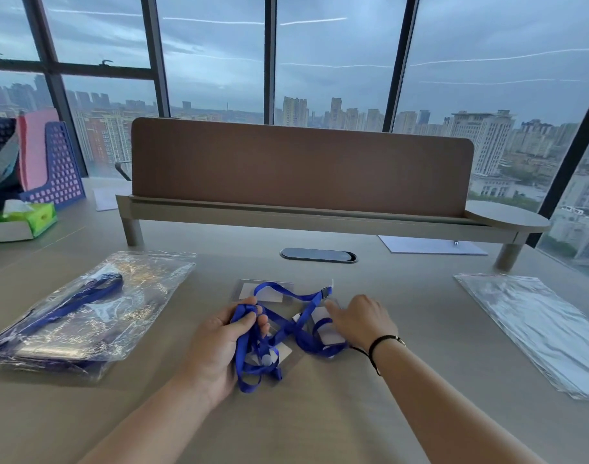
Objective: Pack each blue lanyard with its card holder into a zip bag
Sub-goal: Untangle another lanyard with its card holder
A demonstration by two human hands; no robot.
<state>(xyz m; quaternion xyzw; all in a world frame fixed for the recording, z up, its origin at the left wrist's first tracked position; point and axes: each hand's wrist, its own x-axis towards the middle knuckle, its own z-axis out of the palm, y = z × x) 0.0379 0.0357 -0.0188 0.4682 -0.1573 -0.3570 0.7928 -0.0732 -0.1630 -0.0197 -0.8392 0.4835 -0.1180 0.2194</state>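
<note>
My left hand (219,343) has its fingers curled round a bunch of blue lanyard (252,349), thumb pressing the loops near the middle of the desk (319,413). My right hand (360,321) lies with fingers loosely spread on a card holder (330,333), just right of the tangle. Another card holder (263,293) lies just beyond. To the far left sits a filled zip bag (85,316); to the right, a stack of empty zip bags (537,329).
</note>
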